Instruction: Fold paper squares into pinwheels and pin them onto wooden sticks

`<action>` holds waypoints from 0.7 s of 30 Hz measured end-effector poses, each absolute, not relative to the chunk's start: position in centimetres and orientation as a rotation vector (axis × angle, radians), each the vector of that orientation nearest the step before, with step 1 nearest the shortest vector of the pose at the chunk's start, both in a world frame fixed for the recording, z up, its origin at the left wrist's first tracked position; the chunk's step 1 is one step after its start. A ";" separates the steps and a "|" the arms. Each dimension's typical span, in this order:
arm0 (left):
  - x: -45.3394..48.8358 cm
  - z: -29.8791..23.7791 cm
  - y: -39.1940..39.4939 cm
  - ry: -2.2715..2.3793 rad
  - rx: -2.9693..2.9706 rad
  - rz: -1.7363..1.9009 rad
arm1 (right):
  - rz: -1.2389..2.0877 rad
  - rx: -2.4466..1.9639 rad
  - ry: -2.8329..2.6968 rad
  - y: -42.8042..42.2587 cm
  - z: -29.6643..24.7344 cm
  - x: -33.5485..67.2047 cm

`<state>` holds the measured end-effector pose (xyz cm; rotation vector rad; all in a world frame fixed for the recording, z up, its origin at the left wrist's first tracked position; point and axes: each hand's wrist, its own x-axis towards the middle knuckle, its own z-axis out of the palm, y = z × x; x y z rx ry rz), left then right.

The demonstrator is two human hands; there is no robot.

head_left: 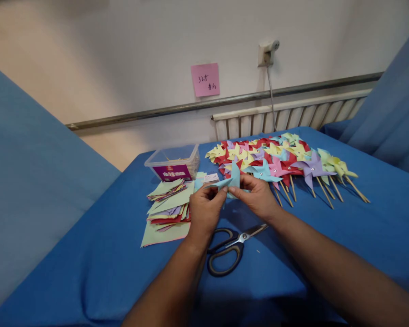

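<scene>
Between both hands is a light blue paper pinwheel (pixel 235 176), its blades partly folded in. My left hand (pixel 207 204) pinches it from the left, thumb near the centre. From the right, my right hand (pixel 255 194) pinches the same paper, thumb and fingertips close to the other thumb. Whether a pin or stick is at its centre is hidden by the fingers. Under the wrists lie scissors (pixel 236 245) with black handles, blades pointing right. Left of my left hand are stacks of coloured paper squares (pixel 170 206). A small white box (pixel 211 178) sits just behind the left fingers.
A clear plastic tub (pixel 172 161) with a purple label holds thin sticks at the back left. Many finished pinwheels (pixel 276 165) on sticks cover the back right of the blue-covered table (pixel 98 245). Behind are a wall pipe, a radiator (pixel 293 113) and blue curtains (pixel 30 172).
</scene>
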<state>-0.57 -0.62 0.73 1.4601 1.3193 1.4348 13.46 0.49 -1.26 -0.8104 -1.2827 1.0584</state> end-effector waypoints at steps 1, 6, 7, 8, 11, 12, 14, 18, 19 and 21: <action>-0.6 0.8 -0.6 1.306 1.461 1.433 | 1.056 -0.812 -1.289 0.5 -1.2 13.5; -0.4 0.8 -0.8 1.328 1.450 1.460 | 1.054 -0.803 -1.273 0.5 -1.3 13.3; -0.4 0.7 -0.8 1.335 1.451 1.469 | 1.055 -0.798 -1.266 0.4 -1.4 13.3; -0.4 0.7 -0.8 1.339 1.454 1.478 | 1.054 -0.794 -1.260 0.4 -1.4 13.2; -0.4 0.7 -0.8 1.342 1.464 1.485 | 1.048 -0.790 -1.250 0.5 -1.7 13.1; -0.4 0.7 -0.8 1.344 1.468 1.483 | 1.045 -0.792 -1.250 0.5 -1.7 13.0; -0.4 0.7 -0.8 1.353 1.477 1.476 | 1.043 -0.797 -1.250 0.5 -1.9 13.0; -0.4 0.8 -0.8 1.373 1.476 1.467 | 1.041 -0.805 -1.232 0.7 -2.2 12.8; -0.4 0.9 -0.8 1.377 1.472 1.463 | 1.041 -0.807 -1.229 0.7 -2.3 12.7; -0.4 0.9 -0.8 1.385 1.465 1.452 | 1.045 -0.812 -1.223 0.8 -2.5 12.7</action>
